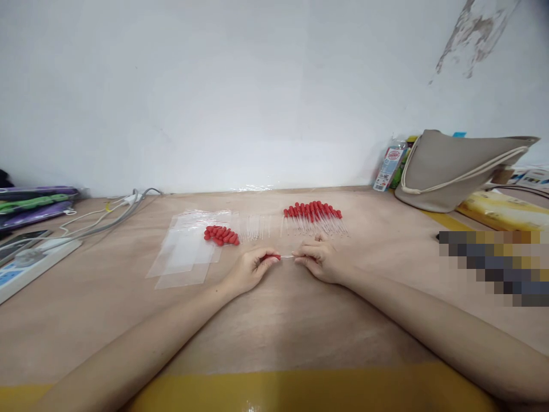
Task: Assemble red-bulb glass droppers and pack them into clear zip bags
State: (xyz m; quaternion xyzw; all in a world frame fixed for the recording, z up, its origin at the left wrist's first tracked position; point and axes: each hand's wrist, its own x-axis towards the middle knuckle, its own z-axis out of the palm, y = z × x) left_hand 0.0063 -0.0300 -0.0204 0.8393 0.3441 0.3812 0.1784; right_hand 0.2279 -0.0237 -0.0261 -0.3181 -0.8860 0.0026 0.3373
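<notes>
Yellow strip: edge band [300,389] of the table [274,320], closest to you, your forearms crossing it.
Left hand: your left hand [249,269], fingers pinched on the red bulb end of a dropper [283,257].
Right hand: your right hand [319,260], fingers pinched on its clear glass end; dropper held level just above the table between both hands.
Behind hands: finished droppers [314,216], bare glass tubes [255,227], loose red bulbs [222,235], clear bags [186,254].
Right edge: grey bag [454,169].
Left edge: power strip [26,264].
</notes>
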